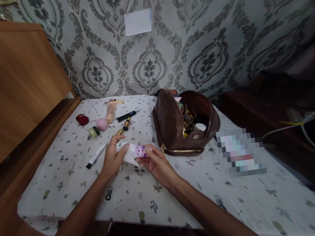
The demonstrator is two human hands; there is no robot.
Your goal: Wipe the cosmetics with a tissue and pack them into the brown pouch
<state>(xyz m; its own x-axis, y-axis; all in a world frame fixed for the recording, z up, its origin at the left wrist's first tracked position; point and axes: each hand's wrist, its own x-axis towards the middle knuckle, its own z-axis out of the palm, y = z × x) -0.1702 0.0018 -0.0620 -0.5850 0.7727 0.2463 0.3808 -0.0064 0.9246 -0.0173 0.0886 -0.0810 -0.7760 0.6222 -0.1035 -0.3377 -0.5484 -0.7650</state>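
My left hand is closed on a crumpled white cloth or tissue, pressed to one end of a small item with a purple-and-pink printed face. The fingers of my right hand pinch the other end of that item; its exact kind cannot be made out. Left of my left hand lies a white tube with a black cap. Just beyond my fingers are a small gold-and-black tube and another gold piece, partly covered by my left hand.
An open brown bag with cosmetics stands right of my hands. Farther back lie a pink sponge, a green-lidded jar, a red oval item, a beige tube and a black pen-like item. A blurred-out object sits at right.
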